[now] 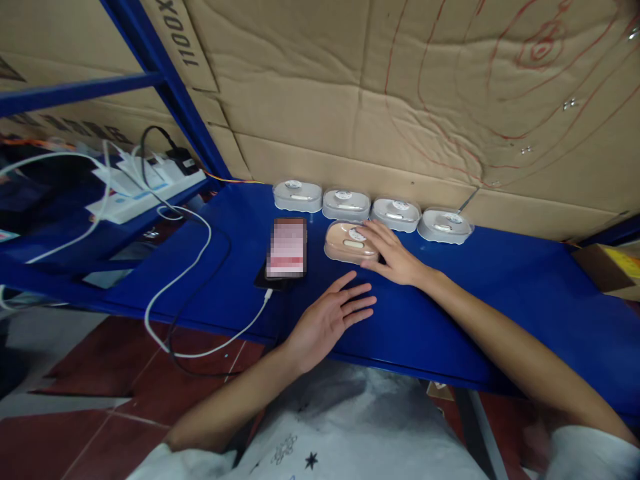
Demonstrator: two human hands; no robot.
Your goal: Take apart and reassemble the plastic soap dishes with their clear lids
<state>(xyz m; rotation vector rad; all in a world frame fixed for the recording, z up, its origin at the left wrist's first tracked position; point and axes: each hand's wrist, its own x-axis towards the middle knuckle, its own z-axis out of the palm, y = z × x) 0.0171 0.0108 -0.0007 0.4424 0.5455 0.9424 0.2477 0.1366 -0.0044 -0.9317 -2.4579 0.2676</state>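
Note:
A beige oval plastic case (pixel 340 250) with a clear cover and a round white sticker lies on the blue table. My right hand (pixel 393 253) is around its right end, with fingers over the top and the thumb at the near side. Palm up and holding nothing, my left hand (pixel 333 317) hovers nearer to me with its fingers spread. Behind the beige case stands a row of several grey oval cases (pixel 346 207), also under clear covers with round stickers. A phone (pixel 287 248) with a blurred screen lies left of the beige case.
A white charging cable (pixel 200 257) loops from near the phone past the table's left edge. On the left, a power strip (pixel 145 190) with plugs sits by a blue metal frame (pixel 173 97). Cardboard (pixel 310 87) walls the back; a carton (pixel 607 267) stands far right.

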